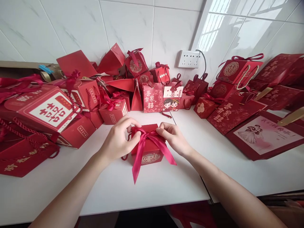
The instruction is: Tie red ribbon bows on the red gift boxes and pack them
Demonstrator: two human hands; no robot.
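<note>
A small red gift box [148, 146] with a gold round emblem on its front stands upright on the white table. A magenta satin ribbon [142, 147] is tied in a bow across its top, and two long tails hang down over the front. My left hand [121, 137] pinches the ribbon at the bow's left side, thumb and forefinger curled at the box's top edge. On the opposite side, my right hand [174, 136] has its thumb and fingertips closed on the bow's right loop. The loops are mostly covered by my fingers. Beside my left hand, a twisted red cord handle [125, 157] shows.
Red gift boxes [51, 110] with cord handles are piled at the left. More boxes [153, 98] line the tiled wall, below a white power strip [189, 59]. At the right lie a patterned box [234, 112] and a bag with a couple's picture [266, 133].
</note>
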